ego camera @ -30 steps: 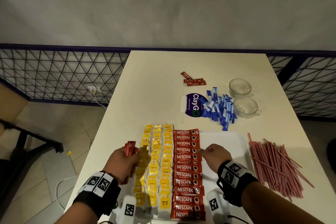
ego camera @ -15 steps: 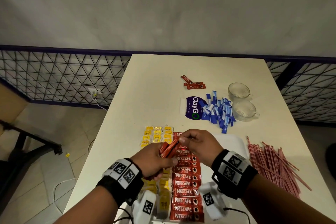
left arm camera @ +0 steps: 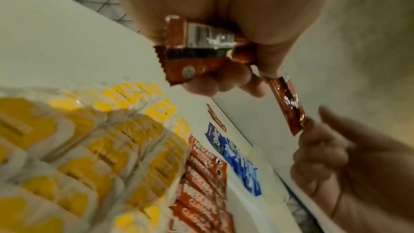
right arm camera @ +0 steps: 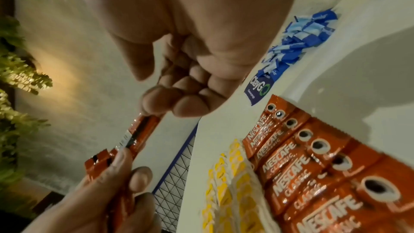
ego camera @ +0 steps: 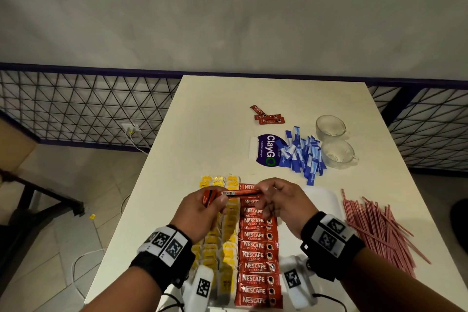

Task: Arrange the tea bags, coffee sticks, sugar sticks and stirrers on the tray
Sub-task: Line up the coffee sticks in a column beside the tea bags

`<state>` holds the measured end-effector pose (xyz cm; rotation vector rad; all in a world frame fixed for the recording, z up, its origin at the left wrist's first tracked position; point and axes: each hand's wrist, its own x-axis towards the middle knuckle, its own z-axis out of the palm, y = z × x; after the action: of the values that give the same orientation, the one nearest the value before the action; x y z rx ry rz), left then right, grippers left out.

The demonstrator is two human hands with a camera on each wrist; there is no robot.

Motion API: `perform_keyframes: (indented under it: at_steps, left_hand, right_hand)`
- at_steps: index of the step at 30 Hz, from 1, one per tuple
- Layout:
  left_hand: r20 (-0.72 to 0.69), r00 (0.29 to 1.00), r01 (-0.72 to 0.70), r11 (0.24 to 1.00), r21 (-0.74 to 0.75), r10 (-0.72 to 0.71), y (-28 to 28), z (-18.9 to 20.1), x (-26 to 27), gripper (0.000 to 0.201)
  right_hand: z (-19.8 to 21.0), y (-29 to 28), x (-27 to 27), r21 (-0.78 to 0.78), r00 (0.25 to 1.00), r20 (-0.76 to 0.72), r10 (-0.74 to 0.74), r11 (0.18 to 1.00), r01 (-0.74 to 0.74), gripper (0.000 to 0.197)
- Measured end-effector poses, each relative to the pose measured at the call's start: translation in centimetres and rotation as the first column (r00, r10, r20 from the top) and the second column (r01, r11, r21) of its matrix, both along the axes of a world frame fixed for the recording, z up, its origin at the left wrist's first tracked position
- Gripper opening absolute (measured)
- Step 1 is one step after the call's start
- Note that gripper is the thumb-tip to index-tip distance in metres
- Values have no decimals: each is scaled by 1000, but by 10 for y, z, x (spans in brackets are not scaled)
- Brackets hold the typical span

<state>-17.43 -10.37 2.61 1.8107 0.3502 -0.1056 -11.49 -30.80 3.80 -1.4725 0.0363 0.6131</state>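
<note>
The left hand [ego camera: 202, 210] gripped a small bundle of coffee sticks [ego camera: 211, 196]; the right hand [ego camera: 279, 201] pinched the far end of one coffee stick [ego camera: 240, 193] lying crosswise between them, directly above the coffee row [ego camera: 255, 256] on the tray [ego camera: 321, 200].

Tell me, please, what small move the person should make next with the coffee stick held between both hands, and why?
Probably draw it free with the right hand. That hand pinches one end of a coffee stick, while the left hand grips the other sticks. The red row on the tray looks like its place.
</note>
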Motion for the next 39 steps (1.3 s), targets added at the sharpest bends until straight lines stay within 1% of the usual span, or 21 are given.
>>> perform_keyframes:
  at_steps: [2,3,5,6,8,9,11,15,18,20,21,23,25,28,30,34,39]
  left_hand:
    - [38,999,22,997,76,-25,-1,0,-1,15]
    - [42,998,33,997,66,-36,-2,1,-2,17]
    - [13,1000,13,999,-42,-13,-4,4,-3,14]
    - [-10,1000,-12,996,-92,12,-4,5,-3,13]
    - [-55,997,-55,992,-114,48,-3,6,-2,23]
    - [-79,995,-68,991,-115,59,-3,6,-1,27]
    - [-97,992,-92,989,-114,81,-4,7,1,25]
    - [-105,991,-91,996,-22,88,-3,4,9,22]
    - [-122,990,-79,997,-15,77,-5,4,12,22]
    - [-140,989,-49,999,-14,47,-7,4,13,22]
    - [-148,988,-35,999,-7,33,-7,5,13,22]
    - [-170,985,-31,999,27,35,-1,2,12,23]
    - [-206,974,-79,993,84,95,13,-5,9,22]
    - [-266,944,-155,975,162,194,36,-19,0,21]
    - [-304,926,-166,966,199,222,46,-26,-9,23]
    - [-348,909,-167,966,199,229,53,-35,-21,27]
    - [-372,899,-170,967,190,231,52,-36,-27,31]
  right_hand:
    - [0,3,-1,38,998,-52,-39,998,41,22]
    - [-1,4,-1,56,996,-64,-60,996,63,18]
    - [-2,3,0,77,995,-54,-79,994,83,9]
    - [-3,3,-1,74,997,-36,-75,994,77,8]
    - [-3,2,-1,59,999,-7,-54,997,54,11]
    - [-4,1,-2,45,999,6,-42,998,41,14]
    - [-5,-1,-4,12,1000,22,-20,1000,20,16]
    - [-7,-6,-4,6,998,-25,-52,999,52,11]
    - [-10,-7,-1,-104,998,-6,-68,992,67,11]
    - [-13,-8,-2,-152,998,5,-55,987,56,5]
    - [-14,-9,-2,-149,998,-7,-62,987,61,4]
    - [-18,-15,-1,-149,991,-84,-105,984,92,3]
    - [-29,-25,0,-201,972,-186,-144,974,106,3]
    - [-49,-41,-3,-322,947,-285,-150,945,53,5]
    - [-59,-47,-7,-381,935,-327,-138,925,3,8]
    - [-76,-48,-13,-459,917,-384,-105,884,-91,7]
    - [-87,-42,-17,-513,907,-405,-114,850,-123,7]
